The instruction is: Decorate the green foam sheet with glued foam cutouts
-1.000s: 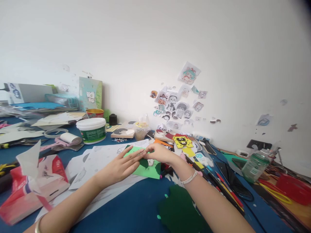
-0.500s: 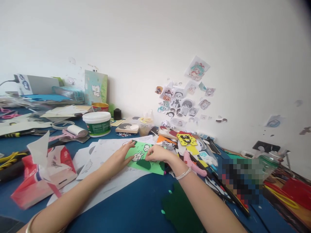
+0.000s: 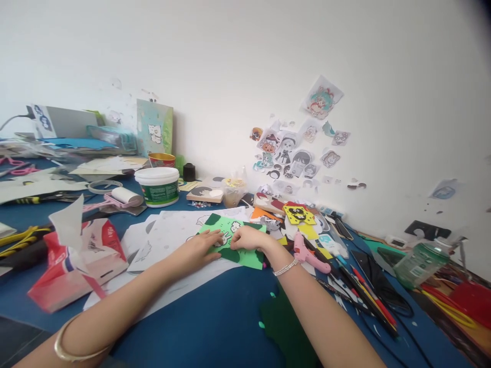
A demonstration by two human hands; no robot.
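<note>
A bright green paper card (image 3: 251, 259) lies over white sheets, decorated with dark green paper patches and black-and-white cut-out animals, one a rabbit (image 3: 221, 239). Across the card's left part my left hand (image 3: 203, 249) rests flat, fingers stretched out and close to the rabbit. My right hand (image 3: 249, 238) is bent down at the card's middle, fingertips pinched together just right of the rabbit. Whatever those fingertips grip, if anything, is hidden. Under my right forearm a large dark green sheet (image 3: 284, 327) lies on the blue table.
A red-and-white tissue pack (image 3: 82, 260) stands at the left, with a white-lidded tub (image 3: 157, 186) behind. To the right lie a pink glue gun (image 3: 309, 254), several pencils (image 3: 370, 296) and a clear bottle (image 3: 420, 263). Paper scraps and a yellow cut-out (image 3: 299, 213) crowd the back.
My left hand has slid nearer the card's lower edge and lies flatter, by the rabbit. The right hand stays pinched at the card's middle. The view has shifted slightly.
</note>
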